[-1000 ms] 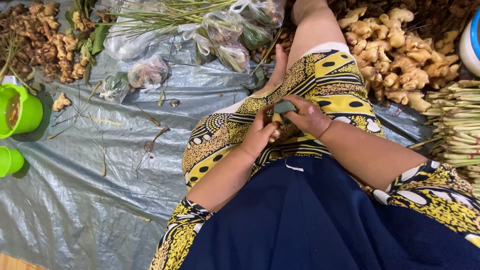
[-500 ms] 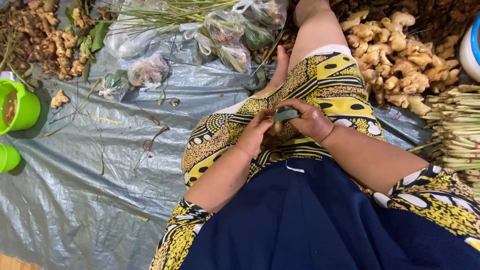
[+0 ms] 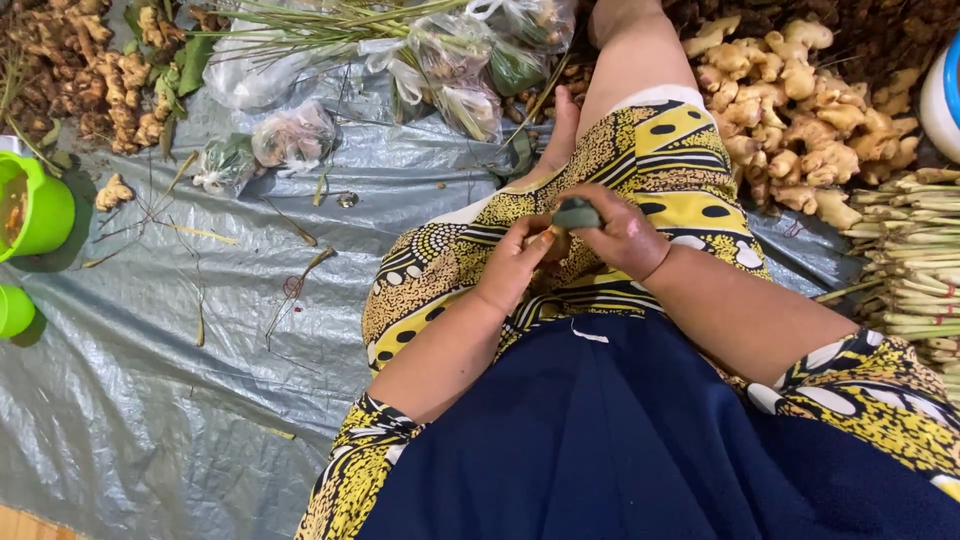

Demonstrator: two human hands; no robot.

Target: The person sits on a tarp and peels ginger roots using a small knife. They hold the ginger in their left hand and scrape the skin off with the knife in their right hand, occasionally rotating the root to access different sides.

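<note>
I sit on a grey plastic sheet [image 3: 200,400] with my hands together over my lap, above a yellow and black patterned cloth [image 3: 660,170]. My right hand [image 3: 620,235] is closed around a small dark grey-green object [image 3: 577,213] that sticks out above the fingers. My left hand [image 3: 515,265] touches it from the left with its fingertips and pinches something small below it. What the left fingers hold is too hidden to name.
A heap of ginger roots [image 3: 800,100] lies at the right, with a bundle of lemongrass stalks [image 3: 915,260] below it. More roots [image 3: 90,70] sit at top left. Tied clear bags of herbs [image 3: 290,135] lie on the sheet. A green cup [image 3: 35,210] stands at the left edge.
Both hands have shifted slightly upward over the lap, and the dark object now stands more upright in my right hand. The rest has not moved.
</note>
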